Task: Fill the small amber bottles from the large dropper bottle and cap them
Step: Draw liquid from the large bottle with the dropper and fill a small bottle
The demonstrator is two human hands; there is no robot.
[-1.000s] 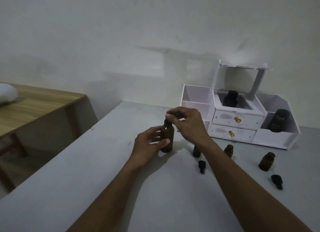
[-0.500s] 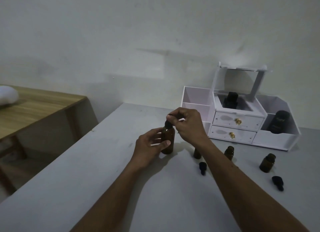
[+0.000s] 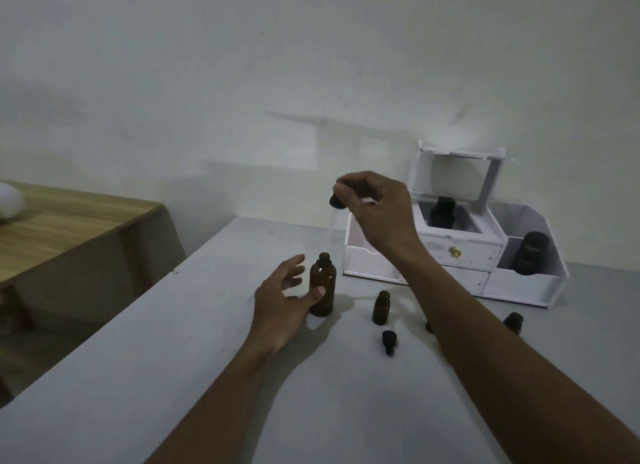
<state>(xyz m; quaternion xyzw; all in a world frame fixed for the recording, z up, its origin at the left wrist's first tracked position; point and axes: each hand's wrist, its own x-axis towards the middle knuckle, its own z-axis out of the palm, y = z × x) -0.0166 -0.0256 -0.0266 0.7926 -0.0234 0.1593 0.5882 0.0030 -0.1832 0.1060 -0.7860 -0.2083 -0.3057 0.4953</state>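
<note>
The large amber dropper bottle (image 3: 322,287) stands uncapped on the grey table (image 3: 173,359). My left hand (image 3: 282,301) is beside it with fingers spread, the thumb tip against its side. My right hand (image 3: 375,207) is raised above and right of the bottle, pinching the black dropper cap (image 3: 335,201), whose clear glass pipette hangs down. One small amber bottle (image 3: 381,307) stands open right of the big bottle, with a black cap (image 3: 388,340) lying in front of it. Another small bottle (image 3: 513,322) shows past my right forearm, which partly hides a third.
A white organiser (image 3: 491,283) with two drawers and a raised mirror stands at the back right, holding dark bottles (image 3: 530,257) in its compartments. A wooden table (image 3: 69,228) sits lower at the left, beyond the grey table's left edge.
My right hand has lifted the dropper cap out of the large bottle and up. My left hand has loosened its grip and opened its fingers.
</note>
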